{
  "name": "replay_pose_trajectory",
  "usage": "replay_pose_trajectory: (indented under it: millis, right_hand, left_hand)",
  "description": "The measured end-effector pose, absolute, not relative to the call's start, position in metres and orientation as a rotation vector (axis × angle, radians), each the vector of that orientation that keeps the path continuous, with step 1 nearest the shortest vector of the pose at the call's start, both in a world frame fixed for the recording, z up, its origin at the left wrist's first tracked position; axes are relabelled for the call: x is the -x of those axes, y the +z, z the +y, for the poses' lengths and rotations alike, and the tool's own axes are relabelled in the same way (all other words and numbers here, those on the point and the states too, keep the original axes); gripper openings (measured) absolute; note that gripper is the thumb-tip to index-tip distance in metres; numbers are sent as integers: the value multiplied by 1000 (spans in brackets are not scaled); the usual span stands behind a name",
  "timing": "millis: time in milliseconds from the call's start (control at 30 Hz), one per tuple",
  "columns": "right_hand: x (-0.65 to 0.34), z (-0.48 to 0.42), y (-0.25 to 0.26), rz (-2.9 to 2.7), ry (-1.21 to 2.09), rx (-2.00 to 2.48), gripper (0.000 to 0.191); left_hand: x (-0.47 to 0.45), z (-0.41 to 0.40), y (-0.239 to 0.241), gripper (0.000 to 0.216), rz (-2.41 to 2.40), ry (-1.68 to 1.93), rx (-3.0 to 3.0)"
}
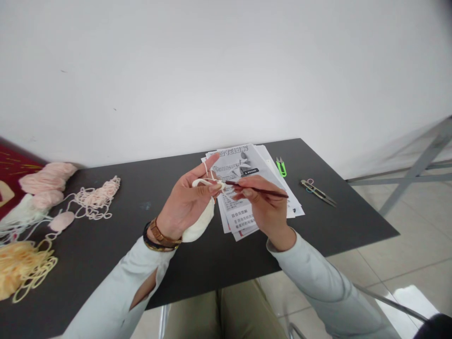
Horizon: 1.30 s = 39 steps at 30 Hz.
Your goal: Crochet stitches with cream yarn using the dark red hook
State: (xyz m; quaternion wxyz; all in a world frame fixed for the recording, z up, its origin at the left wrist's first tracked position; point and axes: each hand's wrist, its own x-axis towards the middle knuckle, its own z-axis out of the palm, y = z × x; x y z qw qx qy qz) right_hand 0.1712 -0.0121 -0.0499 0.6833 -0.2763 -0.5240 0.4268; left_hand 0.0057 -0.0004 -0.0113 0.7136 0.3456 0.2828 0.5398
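Between right fingers (248, 192), crochet hook (270, 192), tip at yarn (199, 225)

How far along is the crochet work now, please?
Done: a white crocheted piece already hangs from the left hand. In hand: the right hand holds the hook at the piece's top edge, with yarn over the left forefinger. Left: how much cannot be told; pink yarn and yellow yarn lie loose on the table, snips untouched.
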Motion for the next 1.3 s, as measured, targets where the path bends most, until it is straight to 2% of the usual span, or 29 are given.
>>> replay_pose_trajectory:
  millis: [67,167,567,1000,1300]
  right_hand:
    - [-170,-10,-48,-1062,1114,615,8]
    - [-173,-10,-46,-997,1208,622,9]
    - [-179,-12,-38,-891,1233,659,18]
    - [-184,-11,-37,-950,1206,620,17]
    - [-187,-10,-36,-1048,1164,533,8]
  left_hand:
    - [-4,-1,-8,63,634,1173,-807]
    - [-3,-3,-6,64,638,1140,-840]
    - [9,0,-4,66,594,1084,-896]
    - [10,0,-3,66,532,1026,-872]
    - [9,-1,-4,68,473,947,-804]
